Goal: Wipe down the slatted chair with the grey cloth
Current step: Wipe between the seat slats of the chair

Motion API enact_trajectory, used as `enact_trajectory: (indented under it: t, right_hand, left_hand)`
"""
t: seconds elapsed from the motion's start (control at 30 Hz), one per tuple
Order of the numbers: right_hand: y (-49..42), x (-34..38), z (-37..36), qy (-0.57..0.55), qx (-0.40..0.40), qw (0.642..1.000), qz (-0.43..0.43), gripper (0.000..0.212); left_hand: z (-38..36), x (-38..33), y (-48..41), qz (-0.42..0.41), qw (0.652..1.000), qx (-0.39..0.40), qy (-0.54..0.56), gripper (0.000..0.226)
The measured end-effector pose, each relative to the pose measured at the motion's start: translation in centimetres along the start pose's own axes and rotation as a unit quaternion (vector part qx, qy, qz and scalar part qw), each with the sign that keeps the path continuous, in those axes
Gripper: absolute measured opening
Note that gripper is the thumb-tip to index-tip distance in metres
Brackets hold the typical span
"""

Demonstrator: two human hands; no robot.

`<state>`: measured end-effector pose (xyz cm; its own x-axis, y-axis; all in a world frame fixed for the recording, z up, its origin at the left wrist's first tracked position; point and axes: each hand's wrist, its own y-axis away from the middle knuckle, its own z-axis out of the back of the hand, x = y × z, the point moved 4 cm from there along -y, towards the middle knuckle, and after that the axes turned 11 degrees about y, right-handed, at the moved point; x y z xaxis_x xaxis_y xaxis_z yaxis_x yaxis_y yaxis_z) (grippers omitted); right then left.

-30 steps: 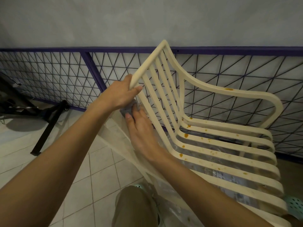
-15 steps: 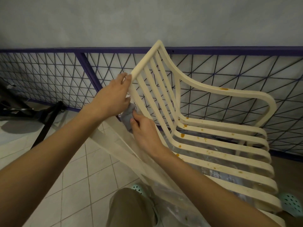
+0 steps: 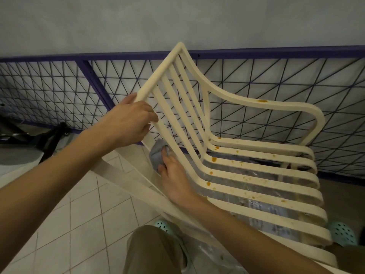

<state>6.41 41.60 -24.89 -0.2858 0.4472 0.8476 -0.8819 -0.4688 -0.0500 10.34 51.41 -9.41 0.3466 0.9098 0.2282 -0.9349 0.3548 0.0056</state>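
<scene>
Wall of pale grey is seen behind the chair, and a purple mesh fence is set along it, just behind the chair's back and far armrest. Floor tiles are laid to the left of the chair. The chair itself, cream and slatted, is placed in the middle of the view with its back tilted up to the left and its seat turned to the right. A clear plastic sheet is spread beneath the seat. A black stand is left well to the left of the chair, by the fence.

The chair's back is held at its near upper corner by the left hand, whose fingers are curled round the frame with the thumb laid across the front. Lower down, at the near edge of the chair's back, the cloth is bunched and pressed against the frame by the right hand; it is pinched between the thumb and fingers that are kept close together.

Two mint clogs are seen at the chair's front. Orange stains are dotted over the seat slats and the far armrest.
</scene>
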Motion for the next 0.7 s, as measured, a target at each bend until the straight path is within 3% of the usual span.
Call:
enact_trajectory:
  t: [0.1, 0.23, 0.5, 0.7]
  right_hand:
    - [-0.7, 1.2, 0.0, -0.026, 0.0, 0.999, -0.021, 0.053]
    - [-0.2, 2.4, -0.1, -0.082, -0.023, 0.996, 0.031, 0.053]
    - [-0.3, -2.7, 0.6, -0.011, -0.073, 0.988, 0.139, 0.045]
    - [-0.2, -7.7, 0.0, -0.043, -0.068, 0.994, 0.08, 0.037]
  left_hand:
    - [-0.1, -0.7, 0.1, -0.043, 0.999, 0.011, -0.02, 0.029]
    - [-0.3, -1.1, -0.1, -0.059, 0.996, 0.066, -0.026, 0.033]
    - [-1.6, -1.3, -0.3, -0.067, 0.984, 0.131, -0.096, 0.025]
    - [-5.1, -3.6, -1.3, -0.038, 0.972, 0.212, -0.092, 0.026]
